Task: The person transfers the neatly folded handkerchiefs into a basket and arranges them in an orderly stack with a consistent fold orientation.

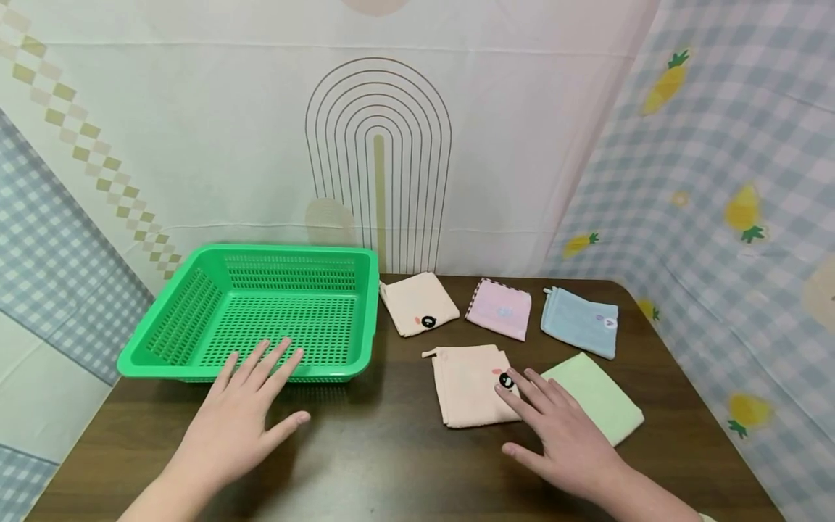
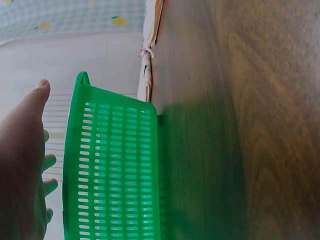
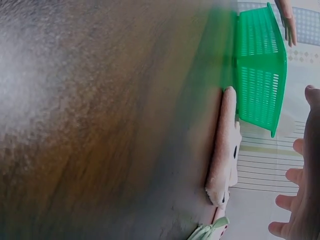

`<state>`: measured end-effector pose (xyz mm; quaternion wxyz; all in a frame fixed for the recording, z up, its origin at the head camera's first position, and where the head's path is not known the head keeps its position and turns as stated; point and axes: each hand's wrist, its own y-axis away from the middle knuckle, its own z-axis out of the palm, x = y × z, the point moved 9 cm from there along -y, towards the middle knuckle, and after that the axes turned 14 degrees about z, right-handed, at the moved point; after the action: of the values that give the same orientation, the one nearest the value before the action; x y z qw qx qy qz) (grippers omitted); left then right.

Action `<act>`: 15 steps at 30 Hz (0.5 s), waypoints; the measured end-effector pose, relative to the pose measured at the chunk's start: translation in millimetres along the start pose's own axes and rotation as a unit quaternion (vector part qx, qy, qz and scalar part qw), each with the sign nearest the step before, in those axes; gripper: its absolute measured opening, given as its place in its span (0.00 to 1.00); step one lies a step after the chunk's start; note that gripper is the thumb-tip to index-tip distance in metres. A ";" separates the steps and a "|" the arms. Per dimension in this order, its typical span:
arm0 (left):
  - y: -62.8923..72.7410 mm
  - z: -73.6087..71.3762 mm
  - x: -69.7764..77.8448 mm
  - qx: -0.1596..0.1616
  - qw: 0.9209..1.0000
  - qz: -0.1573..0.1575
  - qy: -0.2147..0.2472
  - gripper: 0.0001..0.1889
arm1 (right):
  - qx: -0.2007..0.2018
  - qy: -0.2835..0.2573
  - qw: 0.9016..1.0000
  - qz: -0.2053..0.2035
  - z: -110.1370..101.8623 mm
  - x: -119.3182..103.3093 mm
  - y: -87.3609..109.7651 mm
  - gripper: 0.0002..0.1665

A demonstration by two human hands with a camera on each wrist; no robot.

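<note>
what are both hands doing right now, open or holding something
Left hand: open, holding nothing, near the green basket.
Right hand: open, holding nothing, near the pale green cloth.

This looks like a screened-off booth, a dark wood-grain table (image 1: 372,464) walled in by hanging printed cloth; whether a home or a studio surrounds it cannot be told. Beyond the left hand (image 1: 238,420) and right hand (image 1: 570,438), a white sheet (image 1: 522,130) with a line-drawn arch (image 1: 380,188) shows fold creases. Right of the right hand, a blue-checked sheet (image 1: 691,145) with yellow pineapples (image 1: 742,209) ripples loosely; more checked cloth (image 1: 59,196) hangs left of the left hand.
</note>
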<state>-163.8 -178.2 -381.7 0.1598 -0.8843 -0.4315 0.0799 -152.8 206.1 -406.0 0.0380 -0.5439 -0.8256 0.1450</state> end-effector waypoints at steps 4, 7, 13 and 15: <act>-0.1 -0.2 -4.1 -0.002 1.000 -0.003 -0.001 0.45 | -0.002 -0.003 1.000 0.005 1.9 0.6 1.2 0.48; 0.5 -0.5 -7.4 -0.002 1.000 -0.009 -0.002 0.45 | -0.006 -0.005 1.000 0.012 3.5 1.4 1.5 0.47; 2.3 0.6 -15.1 -0.002 1.000 -0.017 -0.004 0.45 | -0.017 -0.004 0.999 0.028 5.8 5.2 1.4 0.46; 2.5 0.5 -17.1 -0.003 1.000 -0.018 -0.003 0.45 | -0.022 -0.004 0.999 0.035 6.8 6.6 1.3 0.46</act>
<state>-172.6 -193.0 -383.0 0.1568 -0.8765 -0.4483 0.0782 -155.9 211.3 -413.5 0.0171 -0.5725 -0.8093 0.1302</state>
